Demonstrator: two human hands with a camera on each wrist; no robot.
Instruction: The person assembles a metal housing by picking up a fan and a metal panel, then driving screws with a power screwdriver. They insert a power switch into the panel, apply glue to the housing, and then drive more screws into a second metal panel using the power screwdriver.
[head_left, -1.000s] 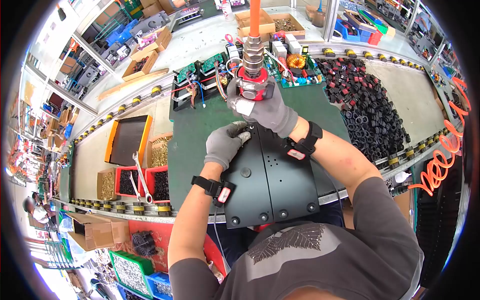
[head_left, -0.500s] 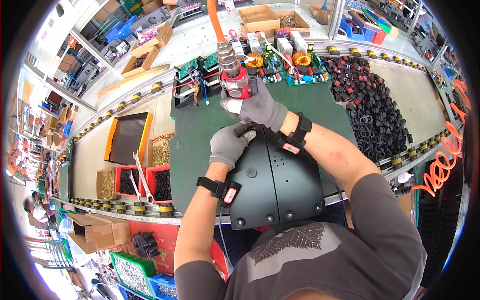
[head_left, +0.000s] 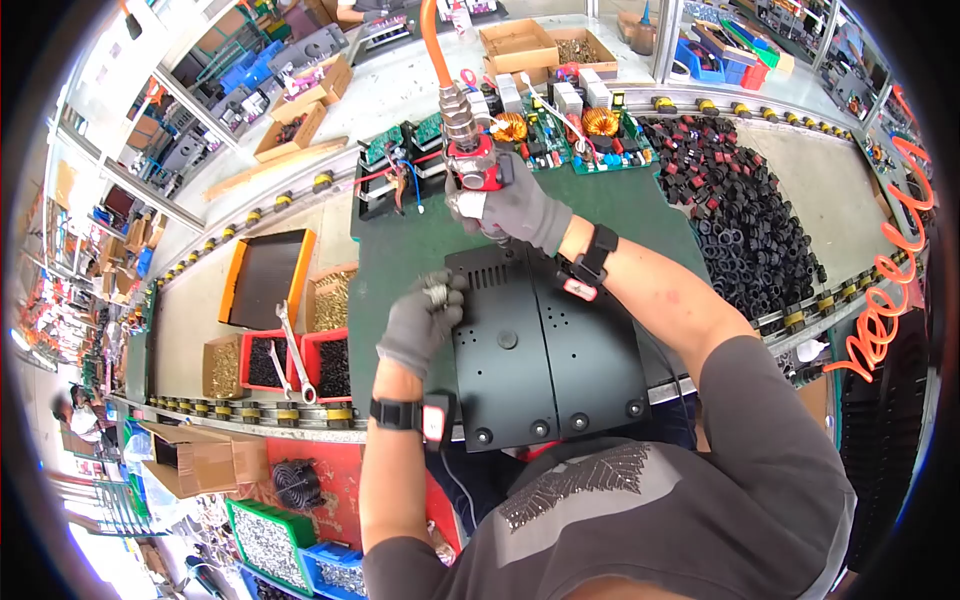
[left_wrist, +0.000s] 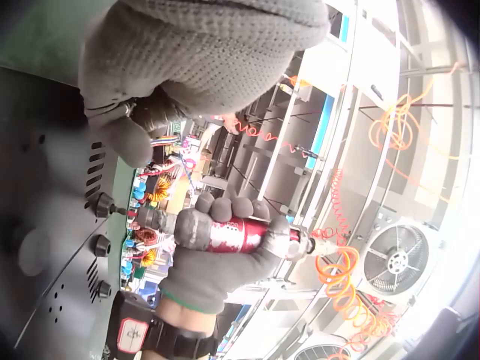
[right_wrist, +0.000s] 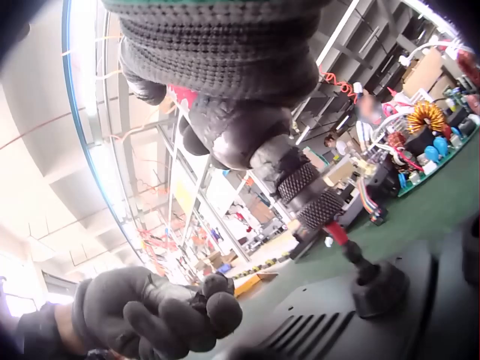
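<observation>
My gloved right hand grips a red air screwdriver, upright over the far edge of two black metal covers lying side by side. In the right wrist view the screwdriver's bit reaches into a black rubber foot on the cover, next to a row of slots. My gloved left hand is above the left edge of the covers, its fingers curled. A small metallic glint shows between its thumb and finger in the left wrist view; most of what it holds is hidden. More rubber feet line the near edge.
Circuit boards with coils stand at the back of the green mat. A heap of black plastic parts lies to the right. To the left are red bins of small black parts, with wrenches across them. An orange hose rises from the screwdriver.
My left hand has drawn back from beside the screwdriver tip toward the left and nearer my body, uncovering slots in the cover. The screwdriver shifted left earlier, then stayed at the far edge.
</observation>
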